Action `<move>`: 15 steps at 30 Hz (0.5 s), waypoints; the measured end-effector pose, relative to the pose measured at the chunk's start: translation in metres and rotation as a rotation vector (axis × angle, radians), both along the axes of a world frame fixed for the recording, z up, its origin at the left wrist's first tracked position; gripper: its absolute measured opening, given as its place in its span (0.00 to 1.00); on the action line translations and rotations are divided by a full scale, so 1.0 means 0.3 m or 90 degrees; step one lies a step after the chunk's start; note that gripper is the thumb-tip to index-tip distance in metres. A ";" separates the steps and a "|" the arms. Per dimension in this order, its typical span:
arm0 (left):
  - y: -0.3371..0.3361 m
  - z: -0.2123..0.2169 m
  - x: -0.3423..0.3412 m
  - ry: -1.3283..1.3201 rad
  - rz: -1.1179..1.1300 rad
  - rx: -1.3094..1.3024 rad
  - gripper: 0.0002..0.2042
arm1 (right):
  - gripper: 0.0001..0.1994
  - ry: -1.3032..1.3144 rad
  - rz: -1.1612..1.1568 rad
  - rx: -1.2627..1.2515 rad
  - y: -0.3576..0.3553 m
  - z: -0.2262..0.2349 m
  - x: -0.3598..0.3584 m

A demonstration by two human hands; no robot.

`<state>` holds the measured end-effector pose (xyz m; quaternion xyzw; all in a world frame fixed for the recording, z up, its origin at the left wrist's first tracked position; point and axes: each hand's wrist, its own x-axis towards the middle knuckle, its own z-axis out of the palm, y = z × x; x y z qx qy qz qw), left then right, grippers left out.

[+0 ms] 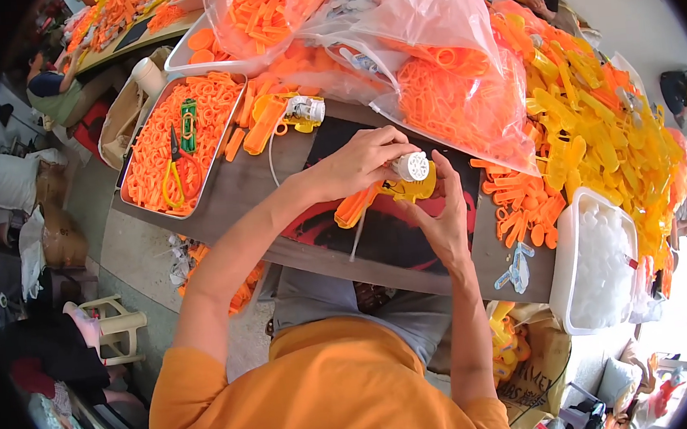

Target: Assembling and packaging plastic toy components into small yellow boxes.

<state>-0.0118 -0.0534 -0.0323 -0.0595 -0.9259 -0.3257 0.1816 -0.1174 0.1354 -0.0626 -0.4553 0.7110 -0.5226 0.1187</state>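
Over the dark mat (394, 247), my left hand (356, 165) is closed round a white cylinder (413, 166) with a perforated round end. My right hand (443, 215) grips the yellow plastic body (411, 191) just below it, thumb and fingers on its right side. Joined to that body is an orange handle (355, 205), pointing down and left, and a thin whitish tube (358, 236) hangs beside it. My fingers hide how cylinder and body meet. Farther left lies a similar piece, with an orange handle (265, 125) and a white cylinder (305, 111).
On the left a metal tray (239, 102) holds orange parts, cutters (175, 171) and a green tool (189, 126). Plastic bags (446, 77) of orange parts stand behind. At right are loose orange pieces (524, 200), heaped yellow parts (594, 114) and a white tub (568, 294) of translucent pieces. Other people work farther back.
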 end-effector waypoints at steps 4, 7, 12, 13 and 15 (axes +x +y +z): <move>-0.010 0.016 -0.012 -0.068 -0.013 0.012 0.21 | 0.39 -0.017 -0.008 -0.006 -0.016 0.006 -0.010; 0.004 0.017 -0.019 -0.074 -0.007 -0.017 0.20 | 0.39 -0.043 -0.013 0.009 -0.012 0.008 -0.018; 0.030 0.012 -0.025 -0.026 0.020 -0.092 0.17 | 0.39 -0.085 -0.017 0.018 -0.013 0.004 -0.022; 0.032 0.008 -0.023 -0.022 0.024 -0.078 0.17 | 0.38 -0.089 -0.018 0.017 -0.010 0.002 -0.018; 0.034 -0.002 -0.019 -0.016 0.028 -0.063 0.17 | 0.38 -0.093 -0.018 0.016 -0.011 0.000 -0.012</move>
